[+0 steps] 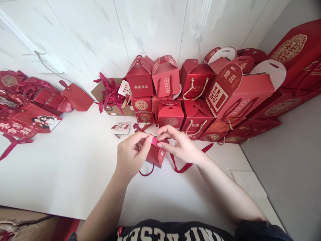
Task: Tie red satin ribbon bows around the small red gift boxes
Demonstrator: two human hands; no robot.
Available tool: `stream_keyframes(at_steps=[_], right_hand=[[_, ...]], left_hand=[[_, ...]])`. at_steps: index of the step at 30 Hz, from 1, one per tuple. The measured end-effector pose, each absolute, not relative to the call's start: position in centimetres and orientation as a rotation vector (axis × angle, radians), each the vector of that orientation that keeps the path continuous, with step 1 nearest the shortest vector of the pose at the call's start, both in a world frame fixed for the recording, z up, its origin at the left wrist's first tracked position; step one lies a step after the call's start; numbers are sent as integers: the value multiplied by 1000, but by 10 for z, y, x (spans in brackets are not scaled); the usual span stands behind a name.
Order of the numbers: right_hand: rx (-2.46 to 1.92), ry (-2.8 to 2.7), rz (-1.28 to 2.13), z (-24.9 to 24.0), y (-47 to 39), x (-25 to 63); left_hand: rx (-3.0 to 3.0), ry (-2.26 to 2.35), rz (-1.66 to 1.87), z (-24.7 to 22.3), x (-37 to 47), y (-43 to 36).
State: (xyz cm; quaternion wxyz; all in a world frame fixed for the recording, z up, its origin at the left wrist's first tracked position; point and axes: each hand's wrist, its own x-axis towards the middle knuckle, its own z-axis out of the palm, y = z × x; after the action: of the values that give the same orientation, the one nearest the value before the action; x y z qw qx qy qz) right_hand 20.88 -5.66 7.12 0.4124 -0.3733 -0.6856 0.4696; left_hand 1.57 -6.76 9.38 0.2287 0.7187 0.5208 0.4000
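Note:
A small red gift box [155,157] with a thin cord handle stands on the white table in front of me. Above its top, my left hand [134,150] pinches one part of a bright red ribbon [154,141] between thumb and fingers. My right hand [178,144] grips the same ribbon close by, its fingertips curled in. A long tail of dark red ribbon [184,168] lies on the table under my right wrist. Both hands partly cover the box's top.
Stacked red gift boxes [173,115] line the wall at the back and right. A cardboard box [117,110] of ribbons stands left of them, near a white printed card [120,127]. More red boxes [37,113] are heaped at the far left.

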Motion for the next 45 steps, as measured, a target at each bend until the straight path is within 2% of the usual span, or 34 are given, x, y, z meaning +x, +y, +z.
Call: stream_keyframes(at_steps=[2,5,8,15,27,34,40,45], right_hand=[[-865,-1593,1203,74,-53,201],[-681,-1380,1186,81,-47,195],[-691,-1420,1211,86,-43,192],[-1098,-1739,1328,69,-42,181],[-1109,-1781,1374,65,-39,174],[-1062,-1824,1245,60,-38,172],[-1090,-1746,1159,60,-39,177],[-1223,-1643,1027,55,-47,209]], left_hand=[[2007,1436,1047,95,8,-65],[2053,1475,779,86,-6,-62],[1882,1539,652,69,-17,-59],[1524,1506,805,52,-26,-55],[1475,1474,786,52,-27,-54],[1424,1481,776,51,-23,-53],[1269,1467,1032,54,-17,-45],[1113,1628,1203,60,-59,-35]])
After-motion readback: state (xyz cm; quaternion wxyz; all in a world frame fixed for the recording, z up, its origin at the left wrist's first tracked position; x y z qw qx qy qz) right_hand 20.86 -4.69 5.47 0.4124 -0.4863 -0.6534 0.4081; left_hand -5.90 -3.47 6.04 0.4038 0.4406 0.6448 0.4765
